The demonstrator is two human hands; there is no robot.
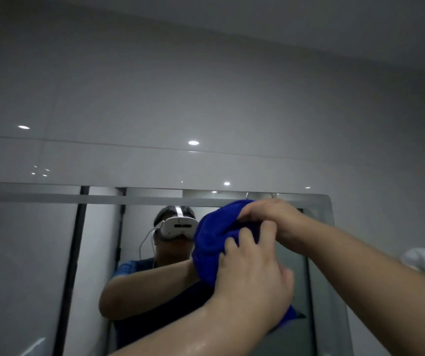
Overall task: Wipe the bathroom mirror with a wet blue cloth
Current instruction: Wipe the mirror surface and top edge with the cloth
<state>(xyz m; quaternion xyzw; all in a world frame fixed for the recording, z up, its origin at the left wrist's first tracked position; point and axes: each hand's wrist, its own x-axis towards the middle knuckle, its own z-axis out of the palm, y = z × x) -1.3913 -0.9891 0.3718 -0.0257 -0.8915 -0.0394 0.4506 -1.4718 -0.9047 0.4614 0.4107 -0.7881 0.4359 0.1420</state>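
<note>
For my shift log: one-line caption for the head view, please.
Left hand and right hand grip the bunched blue cloth at the upper right of the bathroom mirror.

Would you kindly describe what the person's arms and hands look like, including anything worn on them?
Both forearms are bare: no sleeves, gloves, watch or rings show on the left hand or right hand. The left forearm looks wet and shiny. The mirror reflects a short blue sleeve.

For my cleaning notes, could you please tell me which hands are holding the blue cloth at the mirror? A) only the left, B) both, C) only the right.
B: the left hand and right hand both grip the blue cloth near the top right corner of the mirror.
</note>
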